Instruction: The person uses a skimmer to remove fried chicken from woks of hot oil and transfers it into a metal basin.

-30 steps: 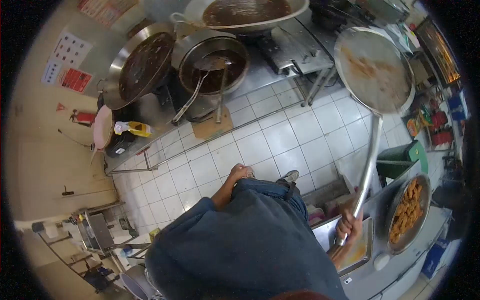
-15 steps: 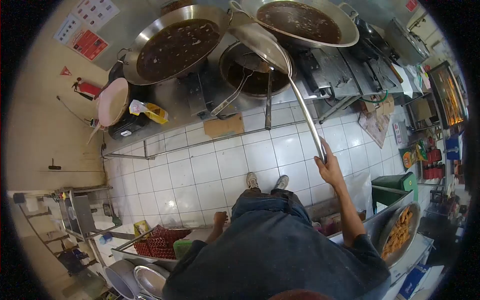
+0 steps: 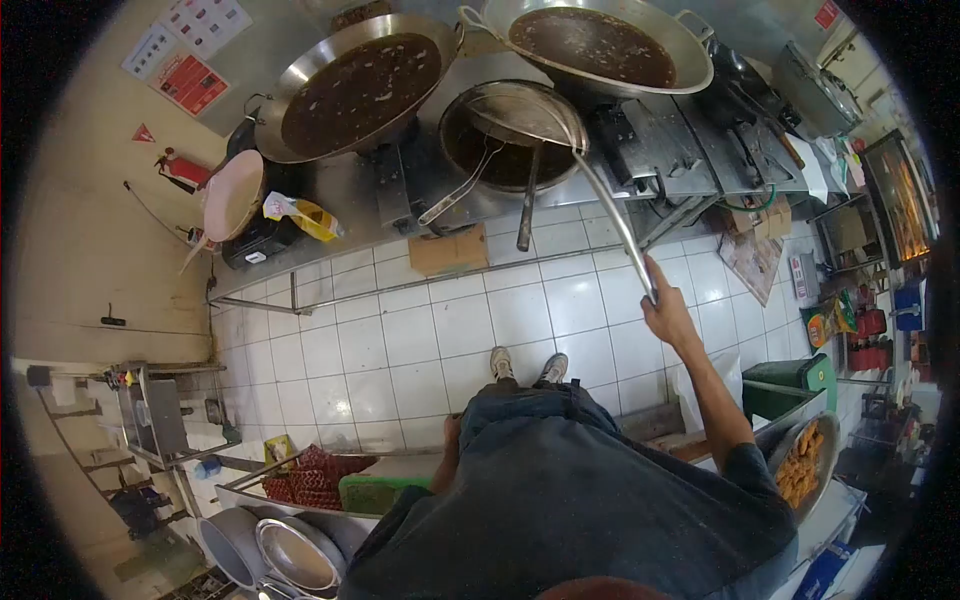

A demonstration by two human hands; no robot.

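Observation:
My right hand (image 3: 667,308) is closed around the end of a long metal handle belonging to a wide, shallow strainer (image 3: 535,110). The strainer's head lies tilted over the pot of dark liquid (image 3: 470,170), in the middle of the steel counter. Two more utensils rest in that pot: one with a looped wire handle (image 3: 458,198) and one with a dark flat handle (image 3: 529,210). My left hand (image 3: 453,432) hangs low beside my hip, away from the counter; its fingers are mostly hidden.
Behind the pot stand a left wok (image 3: 270,135) and a right wok (image 3: 690,85), both with dark liquid. A pink basin (image 3: 225,195) and a yellow packet (image 3: 318,222) sit at the counter's left. Fried food (image 3: 800,470) fills a pan behind me at right.
The strainer's head has dropped from above the pot down onto it, and its handle has tilted. My right hand moved slightly right. My left hand came closer to my body.

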